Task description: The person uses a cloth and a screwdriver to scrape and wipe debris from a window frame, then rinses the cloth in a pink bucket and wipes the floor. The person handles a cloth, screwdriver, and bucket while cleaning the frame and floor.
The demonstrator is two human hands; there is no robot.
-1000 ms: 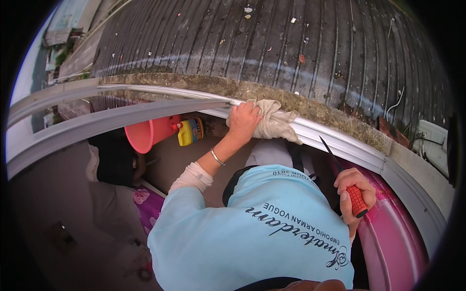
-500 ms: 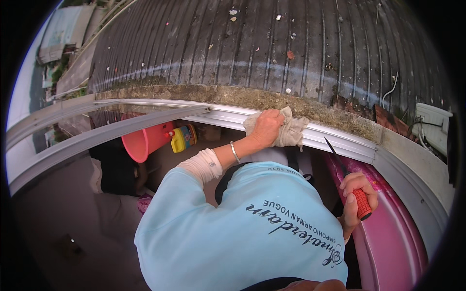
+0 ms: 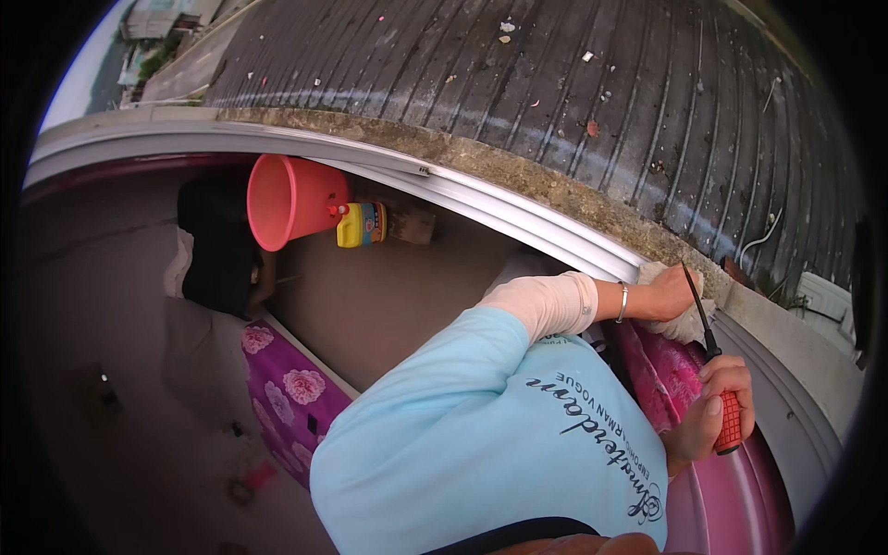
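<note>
Our left hand (image 3: 668,294) presses a crumpled white cloth (image 3: 683,324) on the grey metal window rail (image 3: 518,215); just below, our right hand (image 3: 712,407) grips a red-handled screwdriver (image 3: 714,370), shaft pointing up toward the cloth.

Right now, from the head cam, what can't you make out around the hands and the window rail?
- Cloth: mostly hidden under the left hand.
- Screwdriver tip: too thin against the cloth to tell whether it touches.
- Right hand: palm hidden; handle wrapped.
- Window rail: right end lost in the fisheye rim.
- Yellow bottle: too small to identify.
</note>
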